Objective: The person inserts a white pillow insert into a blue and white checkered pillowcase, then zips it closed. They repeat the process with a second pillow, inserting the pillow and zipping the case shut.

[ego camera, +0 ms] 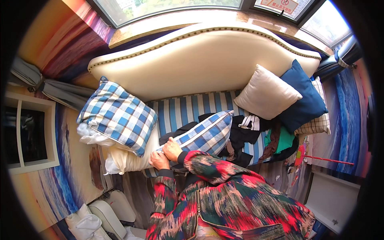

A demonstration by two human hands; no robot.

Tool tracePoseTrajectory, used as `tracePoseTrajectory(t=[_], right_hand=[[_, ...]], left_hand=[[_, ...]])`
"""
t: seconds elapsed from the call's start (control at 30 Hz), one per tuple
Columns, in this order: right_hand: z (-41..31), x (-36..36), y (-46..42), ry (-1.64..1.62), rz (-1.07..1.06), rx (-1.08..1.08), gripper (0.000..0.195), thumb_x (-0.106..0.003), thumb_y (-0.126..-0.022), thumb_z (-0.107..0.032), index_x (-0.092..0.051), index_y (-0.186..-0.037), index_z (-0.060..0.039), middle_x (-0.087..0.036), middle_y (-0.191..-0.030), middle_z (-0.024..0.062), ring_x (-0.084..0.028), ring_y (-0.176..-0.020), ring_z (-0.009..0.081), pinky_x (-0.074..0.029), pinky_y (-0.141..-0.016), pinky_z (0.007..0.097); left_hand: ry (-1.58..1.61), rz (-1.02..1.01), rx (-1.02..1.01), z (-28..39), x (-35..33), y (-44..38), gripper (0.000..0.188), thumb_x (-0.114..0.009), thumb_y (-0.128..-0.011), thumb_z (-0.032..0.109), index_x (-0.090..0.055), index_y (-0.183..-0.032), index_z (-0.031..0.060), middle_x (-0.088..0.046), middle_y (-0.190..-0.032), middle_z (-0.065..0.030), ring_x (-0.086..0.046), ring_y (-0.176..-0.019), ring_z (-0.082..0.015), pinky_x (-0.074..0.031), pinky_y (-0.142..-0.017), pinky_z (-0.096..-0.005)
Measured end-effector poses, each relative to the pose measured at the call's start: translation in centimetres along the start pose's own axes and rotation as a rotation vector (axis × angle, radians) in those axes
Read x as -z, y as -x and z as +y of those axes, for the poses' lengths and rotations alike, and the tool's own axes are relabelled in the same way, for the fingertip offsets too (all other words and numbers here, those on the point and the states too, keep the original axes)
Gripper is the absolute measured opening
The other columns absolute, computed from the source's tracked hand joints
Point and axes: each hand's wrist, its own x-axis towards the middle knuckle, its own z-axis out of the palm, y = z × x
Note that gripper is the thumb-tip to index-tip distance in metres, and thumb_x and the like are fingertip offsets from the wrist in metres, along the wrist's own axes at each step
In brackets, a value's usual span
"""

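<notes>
A blue-and-white checked cushion cover [207, 132], plump and with a pale zip or seam line along its edge, lies tilted before me on a striped sofa seat [192, 105]. At its near left corner my left hand [159, 160] grips the edge. Just right of it and touching it, my right hand [172, 149] is closed on the same edge. A second checked cushion [120, 115] leans at the left end, above a cream cushion [132, 159] and some white stuffing or cloth [94, 135]. My fingertips are partly hidden.
Dark clothes [246, 132] and a green cloth [286, 139] lie on the seat. A cream cushion [268, 91] and a dark blue cushion [303, 96] lean at the right. Behind stands the studded backrest [198, 63]. A red stick [330, 160] sticks out at the right.
</notes>
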Motion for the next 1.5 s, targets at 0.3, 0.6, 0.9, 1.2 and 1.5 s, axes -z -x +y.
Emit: tracePoseTrajectory(t=[0.3,0.6,0.9,1.2,1.5], right_hand=[[-0.1,0.0,0.3,-0.015,-0.085,-0.037,0.017,-0.056,-0.077,-0.018,-0.063,-0.065,-0.0082,-0.062,-0.063,0.0113,-0.062,-0.066,0.0257,-0.039,-0.088,0.0415],[7.3,2.8,2.5,0.188,-0.032,-0.03,0.024,-0.053,-0.084,-0.019,-0.065,-0.103,-0.0118,-0.059,-0.098,0.0107,-0.055,-0.105,0.0274,-0.027,-0.109,0.0509],[8.6,4.2,5.8,0.209,0.028,-0.345,0.059,-0.06,-0.081,-0.018,-0.046,-0.138,-0.0102,-0.041,-0.143,0.0197,-0.035,-0.137,0.0335,-0.022,-0.111,0.0506],[20.4,1.9,8.8,-0.005,0.141,-0.888,0.111,-0.083,-0.061,-0.049,-0.03,-0.144,0.0007,-0.033,-0.145,0.0294,-0.032,-0.136,0.0409,-0.026,-0.105,0.054],[26.3,-3.1,7.3,-0.233,0.056,-0.778,0.039,-0.072,-0.071,-0.036,-0.067,-0.089,-0.0014,-0.068,-0.082,0.0191,-0.065,-0.088,0.0326,-0.03,-0.098,0.0525]], left_hand=[[0.116,-0.068,0.096,-1.9,-1.6,0.1,0.016,-0.055,-0.082,0.021,-0.055,-0.081,0.0056,-0.061,-0.091,-0.0124,-0.056,-0.095,-0.0353,-0.03,-0.096,-0.063],[0.172,-0.038,-0.071,-5.4,-2.7,-4.7,0.012,-0.057,-0.08,0.012,-0.059,-0.09,0.0058,-0.061,-0.094,-0.016,-0.059,-0.093,-0.0378,-0.045,-0.08,-0.0476],[-0.219,-0.405,-0.387,-1.7,-3.7,-8.4,0.056,-0.06,-0.085,0.052,-0.06,-0.12,0.0081,-0.046,-0.136,-0.0158,-0.039,-0.131,-0.0303,-0.02,-0.106,-0.0651],[-0.3,-0.656,-0.121,-5.3,-12.1,-11.7,0.064,-0.045,-0.091,0.06,-0.067,-0.099,0.0002,-0.067,-0.101,-0.0246,-0.062,-0.099,-0.0426,-0.043,-0.091,-0.0542],[-0.175,-0.45,-0.034,-6.1,-14.2,-10.2,0.055,-0.045,-0.095,0.047,-0.067,-0.092,-0.0038,-0.065,-0.091,-0.0294,-0.06,-0.088,-0.0489,-0.043,-0.082,-0.0566]])
